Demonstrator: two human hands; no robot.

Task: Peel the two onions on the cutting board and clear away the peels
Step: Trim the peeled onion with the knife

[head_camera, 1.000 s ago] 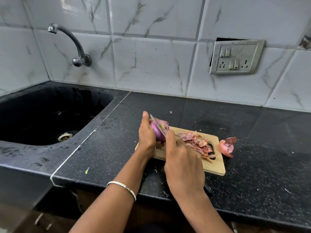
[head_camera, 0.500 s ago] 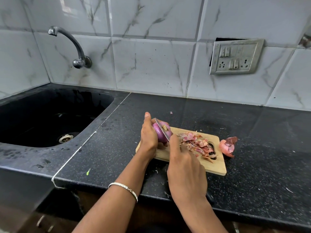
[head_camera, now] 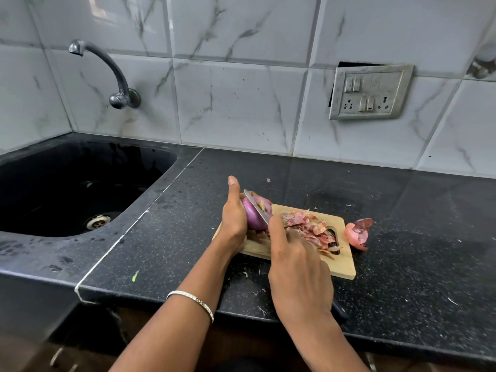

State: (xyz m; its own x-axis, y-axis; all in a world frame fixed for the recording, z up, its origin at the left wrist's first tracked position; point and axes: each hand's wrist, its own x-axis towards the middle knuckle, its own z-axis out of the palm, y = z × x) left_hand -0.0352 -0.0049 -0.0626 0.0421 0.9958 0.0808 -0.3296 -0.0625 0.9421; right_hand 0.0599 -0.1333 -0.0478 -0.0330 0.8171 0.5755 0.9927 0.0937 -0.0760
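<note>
Trainee: What did the work surface consist of?

Instructor: A black speckled stone countertop (head_camera: pixel 402 237) ran below grey-veined white wall tiles, with a black sink (head_camera: pixel 171 157) to the left. The pale wooden cutting board (head_camera: pixel 345 267) lay near the front edge. The round purple onion (head_camera: pixel 253 217) stood at the board's left end.

Trainee: How would that onion have handled?

Instructor: It was judged firm, light and apt to roll. Its bared flesh looked smooth and was probably slippery. The papery pink-brown peels (head_camera: pixel 311 228) heaped mid-board would have been weightless and brittle. The recommended hold was across the onion's sides, clear of the cut end.

Trainee: And the grip?

Instructor: The left hand (head_camera: pixel 234 218) cupped the onion, fingers curled round its far side, thumb raised free. The right hand (head_camera: pixel 298 264) was clenched on the steel knife (head_camera: pixel 257 208), whose handle was mostly hidden and whose blade lay across the onion's top. A pink, partly skinned piece (head_camera: pixel 357 233) lay on the countertop just off the board's right end.
</note>
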